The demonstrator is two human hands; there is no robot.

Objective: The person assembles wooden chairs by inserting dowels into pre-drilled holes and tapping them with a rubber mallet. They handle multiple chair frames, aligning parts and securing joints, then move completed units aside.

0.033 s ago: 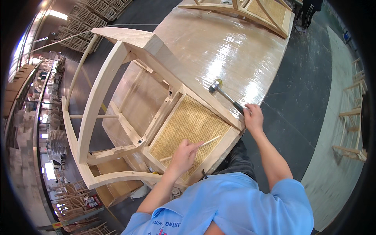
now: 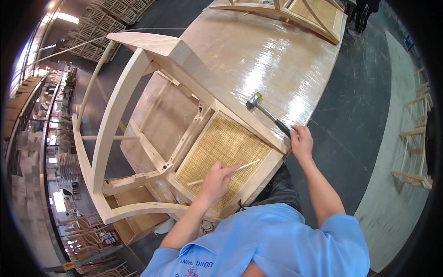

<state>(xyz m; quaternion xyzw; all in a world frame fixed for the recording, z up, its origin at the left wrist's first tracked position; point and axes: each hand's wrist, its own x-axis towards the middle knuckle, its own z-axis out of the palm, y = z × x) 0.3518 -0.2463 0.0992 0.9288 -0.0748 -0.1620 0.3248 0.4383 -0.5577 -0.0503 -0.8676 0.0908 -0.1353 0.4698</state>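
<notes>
A light wooden chair frame lies on the table, its woven cane panel set in a wooden border. Over the cane, my left hand is closed round a thin pale wooden strip, which sticks out on both sides of the fist. On the wrapped tabletop beside the frame rests a mallet with a yellowish-and-black head and dark grip. My right hand has its fingers curled at the end of that grip, which they partly hide.
The table is covered in shiny clear film. Another cane-panelled frame lies at its far end, and a person's legs show beyond. An open cardboard box sits below left. Chair frames stand at the right.
My right hand has shifted slightly to the right and down at the mallet's grip. The strip in my left hand has barely moved.
</notes>
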